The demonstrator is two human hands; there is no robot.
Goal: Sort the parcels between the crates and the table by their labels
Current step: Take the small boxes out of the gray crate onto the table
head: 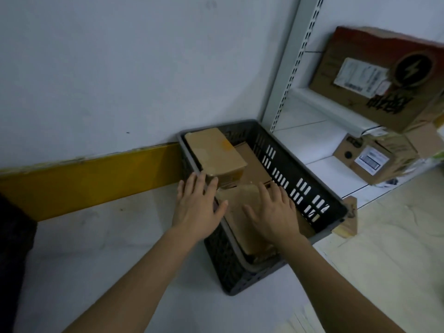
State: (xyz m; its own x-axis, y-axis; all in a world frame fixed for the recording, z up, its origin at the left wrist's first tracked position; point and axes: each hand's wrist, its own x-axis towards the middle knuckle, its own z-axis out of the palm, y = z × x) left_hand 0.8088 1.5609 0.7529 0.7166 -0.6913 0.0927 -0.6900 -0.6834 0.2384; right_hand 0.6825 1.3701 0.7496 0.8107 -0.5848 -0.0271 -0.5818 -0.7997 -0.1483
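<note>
My left hand [197, 205] and right hand [272, 212] are spread flat, holding nothing, over the parcel [240, 212] in the crate [300, 174] at frame centre; its long axis runs lower right, between them

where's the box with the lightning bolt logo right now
In the head view it sits at the upper right: the lightning-bolt box rests on a white shelf, above a smaller labelled box and right of the dark crate.
</note>
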